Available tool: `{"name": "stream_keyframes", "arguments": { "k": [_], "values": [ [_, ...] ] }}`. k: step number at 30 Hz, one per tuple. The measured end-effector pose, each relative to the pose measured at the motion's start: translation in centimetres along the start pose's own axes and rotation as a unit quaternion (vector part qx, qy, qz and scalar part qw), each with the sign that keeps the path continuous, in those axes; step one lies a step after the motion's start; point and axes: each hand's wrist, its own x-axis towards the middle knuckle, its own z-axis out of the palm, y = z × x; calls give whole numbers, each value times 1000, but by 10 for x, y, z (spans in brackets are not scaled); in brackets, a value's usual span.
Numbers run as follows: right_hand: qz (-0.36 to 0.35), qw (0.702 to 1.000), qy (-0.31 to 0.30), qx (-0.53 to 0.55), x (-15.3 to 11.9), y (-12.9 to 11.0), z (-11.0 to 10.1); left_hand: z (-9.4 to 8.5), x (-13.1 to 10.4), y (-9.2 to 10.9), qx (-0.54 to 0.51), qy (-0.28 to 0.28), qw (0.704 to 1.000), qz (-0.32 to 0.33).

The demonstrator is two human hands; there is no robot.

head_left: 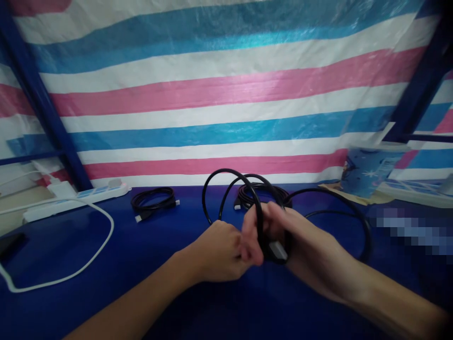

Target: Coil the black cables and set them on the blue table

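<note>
A black cable [260, 212] rises in loose loops above the blue table, with a metal-tipped connector [278, 250] hanging near the fingers. My right hand [307, 241] is closed around part of the cable, its fingers slightly blurred. Beside it, touching or nearly touching, my left hand [224, 250] is curled into a fist; cable loops come down behind it, and its fingers' grip is mostly hidden. Behind the hands lies a coiled black cable [276, 191] with a connector at its left. Another coiled black cable [154, 200] with two connector ends lies farther left.
A white power strip [81, 197] and a white cord [106, 236] are on the left of the blue table [148, 264]. A dark object [10, 244] lies at the left edge. On the right stands a blue patterned cup [368, 170]. Striped sheeting hangs behind.
</note>
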Motion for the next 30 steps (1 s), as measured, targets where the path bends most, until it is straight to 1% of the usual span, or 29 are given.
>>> {"name": "stream_keyframes", "arguments": {
  "k": [2, 4, 6, 8, 10, 12, 14, 15, 16, 18, 19, 20, 21, 22, 23, 25, 26, 27, 28, 30],
  "values": [
    [-32, 999, -12, -18, -2, 1, -3, -2, 1, 7, -91, 9, 996, -22],
    [-42, 996, -52, -67, -4, 3, -5, -2, 2, 14, -172, 5, 985, -18],
    [-33, 987, -83, -136, -5, 6, -5, 0, 1, 17, -197, -5, 980, 2],
    [-9, 977, -70, -202, -5, 8, -2, 7, 0, 15, -143, 1, 989, 40],
    [26, 972, -40, -228, -4, 8, 3, 15, -2, 8, -51, 19, 994, 92],
    [45, 980, -21, -191, -3, 6, 7, 20, -2, 2, 9, 28, 992, 125],
    [32, 993, 6, -111, -1, 1, 6, 17, -2, 0, 65, 51, 986, 145],
    [17, 997, 28, -70, 0, -3, 3, 12, -2, 0, 98, 83, 978, 163],
    [3, 998, 55, -37, 2, -7, -1, 5, -3, 1, 135, 134, 964, 185],
    [-4, 994, 107, 2, 5, -15, -11, -14, -6, 4, 199, 276, 916, 212],
    [14, 992, 123, 6, 6, -18, -15, -24, -8, 5, 210, 354, 888, 206],
    [45, 991, 126, 0, 7, -21, -19, -33, -10, 5, 211, 414, 866, 187],
    [88, 990, 112, -11, 7, -23, -22, -41, -11, 6, 207, 445, 855, 169],
    [133, 987, 81, -24, 7, -24, -23, -47, -12, 7, 202, 441, 861, 155],
    [178, 983, 39, -40, 5, -25, -22, -50, -13, 8, 195, 402, 882, 152],
    [250, 964, -43, -80, 2, -27, -16, -51, -13, 14, 178, 260, 932, 177],
    [277, 952, -73, -107, 0, -27, -12, -48, -13, 19, 166, 189, 948, 193],
    [300, 940, -89, -135, -1, -28, -7, -45, -12, 24, 156, 139, 956, 207],
    [321, 929, -97, -158, -3, -29, -3, -42, -12, 29, 152, 110, 958, 216],
    [355, 911, -114, -175, -4, -29, 3, -36, -12, 38, 169, 91, 958, 212]
  ]
}}
